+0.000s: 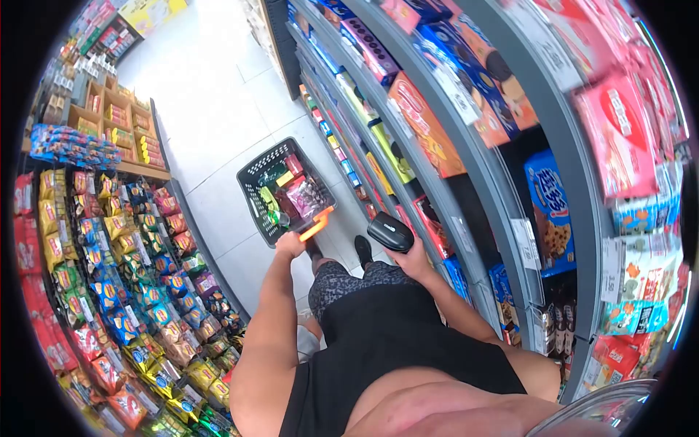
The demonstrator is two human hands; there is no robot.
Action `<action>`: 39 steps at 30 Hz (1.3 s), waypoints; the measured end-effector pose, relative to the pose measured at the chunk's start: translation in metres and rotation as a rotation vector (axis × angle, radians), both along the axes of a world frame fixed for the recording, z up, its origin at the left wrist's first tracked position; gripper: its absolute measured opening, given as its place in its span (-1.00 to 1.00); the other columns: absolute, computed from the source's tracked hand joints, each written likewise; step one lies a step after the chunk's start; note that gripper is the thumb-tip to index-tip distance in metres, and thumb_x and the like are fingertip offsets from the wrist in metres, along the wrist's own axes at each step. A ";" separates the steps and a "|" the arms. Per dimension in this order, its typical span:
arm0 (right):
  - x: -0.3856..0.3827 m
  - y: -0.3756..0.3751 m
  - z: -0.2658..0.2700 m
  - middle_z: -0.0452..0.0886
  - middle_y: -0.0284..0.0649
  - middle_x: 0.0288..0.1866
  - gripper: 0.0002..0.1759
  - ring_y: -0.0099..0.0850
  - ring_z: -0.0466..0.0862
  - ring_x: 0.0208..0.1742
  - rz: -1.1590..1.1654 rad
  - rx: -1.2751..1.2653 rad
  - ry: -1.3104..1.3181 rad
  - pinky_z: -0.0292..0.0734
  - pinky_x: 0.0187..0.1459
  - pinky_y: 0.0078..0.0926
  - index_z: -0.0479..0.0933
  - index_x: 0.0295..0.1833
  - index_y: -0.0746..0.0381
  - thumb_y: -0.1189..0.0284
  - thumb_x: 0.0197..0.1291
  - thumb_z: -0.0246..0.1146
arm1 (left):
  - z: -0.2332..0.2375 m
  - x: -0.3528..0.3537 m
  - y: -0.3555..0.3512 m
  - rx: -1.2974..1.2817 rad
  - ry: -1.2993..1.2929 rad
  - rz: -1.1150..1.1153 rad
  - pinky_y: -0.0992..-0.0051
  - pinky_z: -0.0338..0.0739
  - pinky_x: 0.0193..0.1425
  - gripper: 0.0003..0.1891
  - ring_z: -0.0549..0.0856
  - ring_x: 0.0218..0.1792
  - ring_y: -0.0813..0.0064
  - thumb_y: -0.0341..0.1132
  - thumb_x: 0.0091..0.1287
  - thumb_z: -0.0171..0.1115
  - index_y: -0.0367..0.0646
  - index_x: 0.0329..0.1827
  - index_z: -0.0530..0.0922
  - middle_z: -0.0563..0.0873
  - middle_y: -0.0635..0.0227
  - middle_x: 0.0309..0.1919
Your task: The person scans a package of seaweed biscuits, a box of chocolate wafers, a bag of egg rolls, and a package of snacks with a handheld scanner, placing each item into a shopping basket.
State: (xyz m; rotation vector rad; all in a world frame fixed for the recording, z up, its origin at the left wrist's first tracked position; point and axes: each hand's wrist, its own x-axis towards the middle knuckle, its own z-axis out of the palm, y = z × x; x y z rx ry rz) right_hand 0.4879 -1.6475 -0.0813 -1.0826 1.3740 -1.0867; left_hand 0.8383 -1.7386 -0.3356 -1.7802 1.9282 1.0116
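My left hand (290,245) is closed around the orange handle (317,224) of a black shopping basket (248,195). The basket stands on the floor ahead of me, with perforated sides. Inside it lie a purple-pink bag (304,197), yellow-green packs (270,207) and a dark red package (293,163). At my right side, close to the shelves, my right hand (413,259) grips a rounded black case (390,232) with a small light logo on top. The fingers under the case are mostly hidden.
Shelves (477,171) of boxed cookies and biscuits rise close on my right, with price tags along their edges. Hanging snack bags (145,291) line the left side. Pale floor tiles (218,95) run ahead between them, toward another display (109,40) at the far left.
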 end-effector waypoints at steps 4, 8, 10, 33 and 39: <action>0.035 -0.054 0.004 0.74 -0.13 0.14 -0.46 -0.44 0.71 0.16 -0.033 -0.050 0.060 0.56 0.26 -0.41 0.53 0.28 0.41 0.57 0.20 0.50 | 0.008 0.016 -0.046 0.001 0.013 -0.025 0.09 0.68 0.18 -0.65 0.80 -0.01 0.00 -0.11 0.26 0.19 -0.07 -0.06 0.81 0.83 0.04 -0.08; 0.079 -0.107 0.016 0.74 -0.15 0.13 -0.48 -0.46 0.71 0.15 0.010 0.036 0.083 0.57 0.25 -0.42 0.54 0.29 0.40 0.55 0.23 0.48 | 0.000 0.046 -0.105 0.007 0.029 -0.051 0.09 0.68 0.17 -0.66 0.80 -0.01 0.01 -0.13 0.25 0.19 -0.04 -0.06 0.81 0.82 0.05 -0.09; 0.103 -0.132 0.021 0.75 -0.16 0.12 -0.50 -0.47 0.71 0.14 0.036 0.039 0.098 0.57 0.24 -0.42 0.56 0.27 0.39 0.54 0.24 0.48 | -0.013 0.059 -0.126 0.001 0.051 -0.062 0.09 0.68 0.17 -0.66 0.80 -0.02 0.00 -0.14 0.22 0.21 -0.04 -0.07 0.81 0.82 0.04 -0.10; 0.171 -0.390 -0.006 0.79 -0.17 0.02 -0.59 -0.50 0.73 0.06 0.091 0.060 -0.010 0.59 0.17 -0.43 0.64 0.17 0.39 0.51 0.23 0.49 | -0.003 0.129 -0.406 -0.008 -0.012 -0.076 0.10 0.68 0.19 -0.62 0.80 0.03 0.02 -0.09 0.23 0.24 -0.17 -0.09 0.81 0.82 -0.02 -0.05; 0.161 -0.482 0.000 0.78 -0.18 -0.03 -0.56 -0.51 0.74 -0.01 0.006 -0.046 -0.061 0.65 0.09 -0.44 0.59 0.18 0.40 0.57 0.20 0.49 | -0.022 0.152 -0.470 -0.036 -0.011 -0.072 0.08 0.68 0.14 -0.65 0.78 -0.03 -0.07 -0.11 0.20 0.23 -0.16 -0.16 0.78 0.80 -0.07 -0.13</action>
